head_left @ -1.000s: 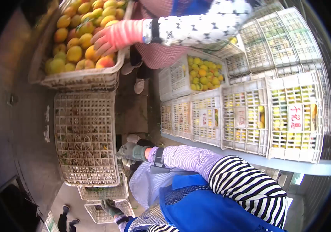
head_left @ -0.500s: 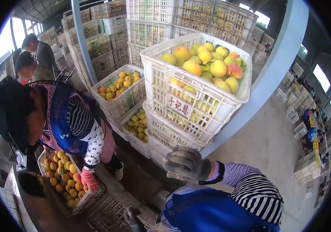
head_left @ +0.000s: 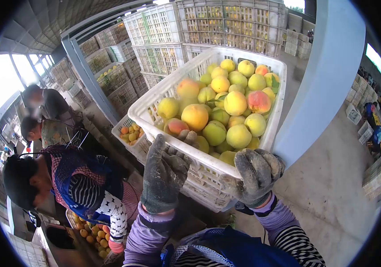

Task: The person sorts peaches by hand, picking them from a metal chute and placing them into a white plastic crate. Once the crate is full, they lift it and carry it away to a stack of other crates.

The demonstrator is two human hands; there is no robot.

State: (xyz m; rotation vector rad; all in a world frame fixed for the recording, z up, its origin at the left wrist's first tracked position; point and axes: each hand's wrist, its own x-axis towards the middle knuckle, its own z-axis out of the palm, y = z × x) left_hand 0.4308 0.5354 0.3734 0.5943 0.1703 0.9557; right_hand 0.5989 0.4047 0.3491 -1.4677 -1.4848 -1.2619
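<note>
Yellow peaches (head_left: 235,103), some blushed red and with a few green leaves among them, fill a white plastic crate (head_left: 148,126) right in front of me. My left hand (head_left: 164,175), in a dirty grey glove, grips the crate's near rim with fingers hooked over the edge beside the fruit. At the near right corner, my gloved right hand (head_left: 257,175) is closed around the rim. The crate appears slightly tilted, above another white crate that is mostly hidden under it.
A blue-grey post (head_left: 319,93) rises just right of the crate. Stacked fruit crates (head_left: 230,26) stand behind. On the left, a co-worker (head_left: 81,178) bends over a crate of orange-yellow fruit (head_left: 95,236). Concrete floor (head_left: 315,200) stretches to the right.
Both my hands have come up to the crate and taken hold of its near rim. The crate now looks closer and more level with my view. The co-worker still leans over the other crate.
</note>
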